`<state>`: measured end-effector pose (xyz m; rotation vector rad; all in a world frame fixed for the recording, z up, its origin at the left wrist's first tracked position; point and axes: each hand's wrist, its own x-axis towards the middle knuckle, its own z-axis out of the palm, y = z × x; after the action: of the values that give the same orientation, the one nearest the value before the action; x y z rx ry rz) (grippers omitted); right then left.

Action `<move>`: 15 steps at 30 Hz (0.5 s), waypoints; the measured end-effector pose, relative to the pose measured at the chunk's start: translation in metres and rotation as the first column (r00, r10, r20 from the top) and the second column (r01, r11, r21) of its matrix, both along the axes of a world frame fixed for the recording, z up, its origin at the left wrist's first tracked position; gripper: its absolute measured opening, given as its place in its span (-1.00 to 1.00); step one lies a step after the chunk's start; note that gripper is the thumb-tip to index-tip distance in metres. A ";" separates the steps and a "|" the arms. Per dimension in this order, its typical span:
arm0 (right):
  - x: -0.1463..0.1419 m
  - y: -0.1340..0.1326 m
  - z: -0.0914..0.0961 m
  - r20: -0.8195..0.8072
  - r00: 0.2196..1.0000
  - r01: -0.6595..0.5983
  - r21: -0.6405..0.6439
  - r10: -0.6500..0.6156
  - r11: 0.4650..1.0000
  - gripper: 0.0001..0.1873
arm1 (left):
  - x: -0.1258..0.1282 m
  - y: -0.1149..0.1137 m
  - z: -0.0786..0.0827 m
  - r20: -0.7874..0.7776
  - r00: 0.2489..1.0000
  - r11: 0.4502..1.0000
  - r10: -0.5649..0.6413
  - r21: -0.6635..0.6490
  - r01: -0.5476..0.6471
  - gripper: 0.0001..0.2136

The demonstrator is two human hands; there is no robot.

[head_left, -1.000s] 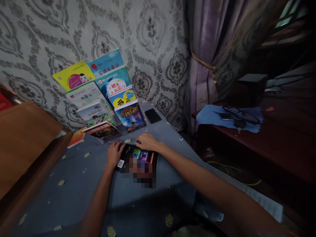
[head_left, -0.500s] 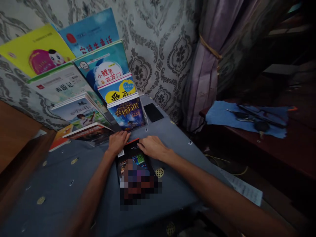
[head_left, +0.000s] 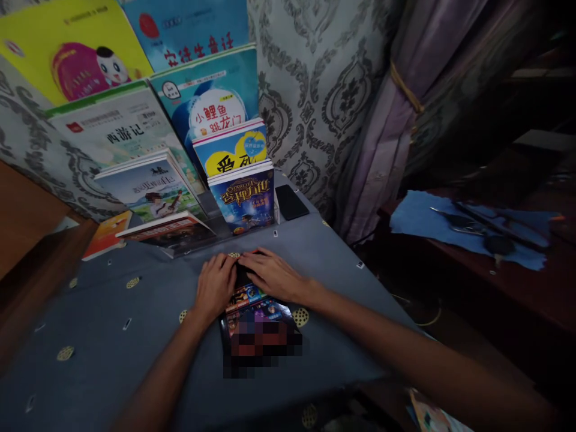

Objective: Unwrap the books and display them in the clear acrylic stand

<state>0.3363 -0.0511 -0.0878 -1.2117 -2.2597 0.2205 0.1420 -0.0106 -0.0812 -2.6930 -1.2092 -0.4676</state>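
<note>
A dark, glossy book (head_left: 258,309) lies on the cloth in front of me, with small coloured pictures on the side facing up. Its lower part is blurred out by pixels. My left hand (head_left: 216,282) is closed over the upper left edge, fingers bent and pointing away from me. From the right, my right hand (head_left: 274,276) reaches across the top end, its fingers over the cover and close to the left fingertips. Both hands hide most of the book's top. Just beyond them stands a blue book (head_left: 245,201) with gold lettering.
Several children's books stand in stepped rows at the back left, including a yellow one (head_left: 90,36) and a white one (head_left: 121,132). An orange book (head_left: 105,237) lies at the left. A black phone (head_left: 291,203) rests by the table's right edge. Glasses lie on a blue cloth (head_left: 414,213).
My hands have slid further over the top of the book and closer together, the right fingers now stretched across it. The view has shifted, so the standing books look nearer.
</note>
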 end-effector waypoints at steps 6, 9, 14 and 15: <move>0.020 -0.001 -0.008 -0.026 0.990 0.135 -0.047 -0.136 0.990 -0.59 | -0.002 0.002 0.001 -0.027 1.000 1.000 -0.002 -0.019 0.002 -0.80; 0.029 0.001 -0.011 -0.061 0.982 0.176 -0.078 -0.181 0.981 -0.60 | -0.002 0.002 0.000 -0.015 1.000 0.999 -0.013 -0.030 0.012 -0.79; 0.034 0.006 -0.011 -0.143 0.969 0.185 -0.129 -0.203 0.974 -0.61 | -0.004 0.004 0.000 0.019 0.999 0.996 -0.033 -0.078 0.035 -0.77; 0.034 0.006 -0.011 -0.148 0.969 0.180 -0.137 -0.200 0.974 -0.61 | -0.004 0.004 0.000 0.019 0.999 0.995 -0.037 -0.090 0.039 -0.76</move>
<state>0.3703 -0.0448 -0.0984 -1.4128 -2.0013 0.3738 0.1384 -0.0062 -0.0812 -2.7974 -1.2141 -0.4532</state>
